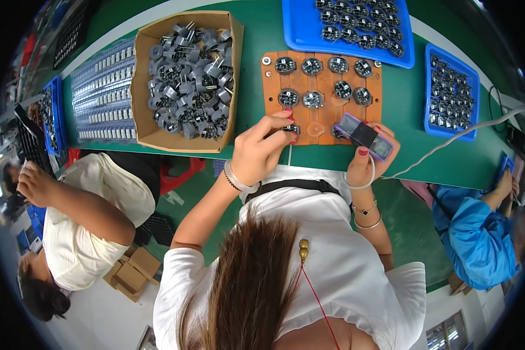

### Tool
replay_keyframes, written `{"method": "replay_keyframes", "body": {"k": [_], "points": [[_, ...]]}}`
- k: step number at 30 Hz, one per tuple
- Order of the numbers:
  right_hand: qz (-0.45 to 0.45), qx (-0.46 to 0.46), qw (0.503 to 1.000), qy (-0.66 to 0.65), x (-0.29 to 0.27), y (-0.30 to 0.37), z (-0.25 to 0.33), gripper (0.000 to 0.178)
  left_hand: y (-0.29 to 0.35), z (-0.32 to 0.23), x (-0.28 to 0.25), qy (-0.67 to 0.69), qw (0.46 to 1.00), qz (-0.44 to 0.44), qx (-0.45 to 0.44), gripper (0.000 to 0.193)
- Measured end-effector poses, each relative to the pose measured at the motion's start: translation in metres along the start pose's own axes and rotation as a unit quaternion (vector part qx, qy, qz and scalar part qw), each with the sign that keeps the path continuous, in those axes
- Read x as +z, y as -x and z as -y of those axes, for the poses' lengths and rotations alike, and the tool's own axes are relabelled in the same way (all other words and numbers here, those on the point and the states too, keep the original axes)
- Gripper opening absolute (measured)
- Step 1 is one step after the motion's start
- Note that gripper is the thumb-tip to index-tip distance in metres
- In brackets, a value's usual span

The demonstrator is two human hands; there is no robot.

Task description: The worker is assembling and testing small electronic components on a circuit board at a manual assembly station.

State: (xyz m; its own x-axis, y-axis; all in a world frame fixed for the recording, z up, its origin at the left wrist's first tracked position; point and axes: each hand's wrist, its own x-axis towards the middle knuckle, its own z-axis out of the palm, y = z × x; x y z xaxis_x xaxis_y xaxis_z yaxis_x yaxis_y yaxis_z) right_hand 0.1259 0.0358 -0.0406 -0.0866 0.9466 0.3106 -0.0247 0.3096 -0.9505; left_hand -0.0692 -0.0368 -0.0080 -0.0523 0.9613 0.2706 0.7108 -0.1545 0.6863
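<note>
Green matting covers the counter [256, 41] I look down on, smooth and flat, with co-workers seated to either side. Before me lies an orange fixture board [324, 116], matte and flat with rounded cut-outs, carrying two rows of small round grey components [312, 66] with glinting metal tops. Beyond it to the left sits a brown cardboard box [143, 87] heaped with dark grey plastic parts with metal pins, and beside that, rows of pale strips. Two glossy blue plastic trays [297, 29] hold more round pieces at the top and right.

My left hand [262, 149] is bent at the wrist, fingers curled down and pinched closed on a small dark component [291, 128] at the board's near edge. My right hand [367, 160] is upright, thumb and fingers wrapped shut around a rectangular translucent purple device [364, 136] with a black middle, tilted over the board's near right corner. A white cable [449, 143] trails off to the right.
</note>
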Motion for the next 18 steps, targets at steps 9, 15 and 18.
{"method": "replay_keyframes", "body": {"k": [9, 15, 18], "points": [[0.001, 0.004, 1.0, -0.008, -0.0001, 0.0014, -0.0009, 0.053, -0.0005, 0.0023, 0.0023, -0.014, 1.0, 0.0, 0.024, 0.014], [-0.006, -0.011, 1.0, -0.023, 0.001, -0.0014, 0.0005, 0.05, -0.0019, 0.0016, -0.0012, -0.011, 1.0, -0.006, 0.027, 0.013], [-0.008, -0.016, 1.0, -0.018, 0.0001, -0.0006, -0.0022, 0.05, -0.0027, 0.0028, -0.0011, 0.019, 1.0, 0.004, 0.021, 0.014]]}}
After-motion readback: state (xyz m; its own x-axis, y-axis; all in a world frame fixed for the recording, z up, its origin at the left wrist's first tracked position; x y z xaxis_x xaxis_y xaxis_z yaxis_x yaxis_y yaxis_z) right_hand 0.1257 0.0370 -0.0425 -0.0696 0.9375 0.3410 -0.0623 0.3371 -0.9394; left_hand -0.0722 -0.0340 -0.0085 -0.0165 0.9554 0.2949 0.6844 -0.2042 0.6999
